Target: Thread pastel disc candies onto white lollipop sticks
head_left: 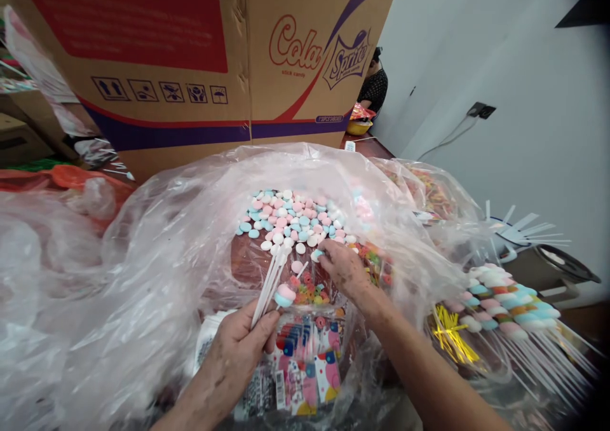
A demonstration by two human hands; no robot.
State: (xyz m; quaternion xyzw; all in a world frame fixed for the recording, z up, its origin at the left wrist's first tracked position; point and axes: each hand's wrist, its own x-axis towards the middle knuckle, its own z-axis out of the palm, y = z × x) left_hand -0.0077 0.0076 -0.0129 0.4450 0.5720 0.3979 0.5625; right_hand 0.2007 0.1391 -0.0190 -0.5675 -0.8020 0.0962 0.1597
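My left hand (241, 339) is closed round a bunch of white sticks (271, 281). Held with them is a skewer carrying pink and blue marshmallows (284, 295), its bare tip pointing up and right. With the fingertips of my right hand (347, 271) I pinch a pale blue marshmallow (317, 255). Just beyond lies a heap of pink, blue and white marshmallows (290, 218) on clear plastic. Colourful gummy rings (309, 289) sit between my hands, with more gummies (374, 259) partly hidden behind the right one. Printed wrappers (305, 380) lie below.
A large cardboard box (190, 43) stands at the back. Clear plastic sheeting (119, 310) spreads around the work area. At right are finished marshmallow skewers (515, 301), gold twist ties (452, 335) and a pot (505, 246) with white sticks. Another person (374, 86) is behind the box.
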